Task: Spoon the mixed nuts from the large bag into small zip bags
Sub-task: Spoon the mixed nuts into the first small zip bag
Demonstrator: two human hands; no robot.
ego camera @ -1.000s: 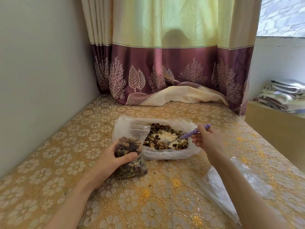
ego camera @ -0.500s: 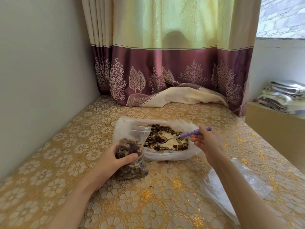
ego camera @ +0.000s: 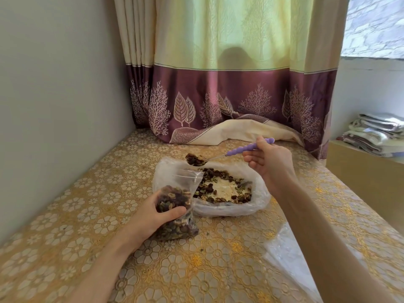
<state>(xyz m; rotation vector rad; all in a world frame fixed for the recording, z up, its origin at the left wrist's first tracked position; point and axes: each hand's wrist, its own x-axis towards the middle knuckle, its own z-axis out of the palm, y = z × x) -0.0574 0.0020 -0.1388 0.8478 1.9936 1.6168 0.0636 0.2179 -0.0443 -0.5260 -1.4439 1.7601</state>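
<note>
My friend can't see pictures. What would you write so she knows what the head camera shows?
A right hand lifts a purple-handled spoon heaped with mixed nuts above the large bag, while the left hand grips a small zip bag, open-mouthed and nearly full. They sit on a gold flowered tablecloth before a purple and yellow curtain.

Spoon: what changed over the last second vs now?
The right hand has lifted the spoon out of the large bag; a second ago its bowl was down among the nuts, now it is loaded and raised near the small zip bag mouth. Unchanged: grip on the purple handle, left hand holding the small zip bag upright, the large bag in place.
</note>
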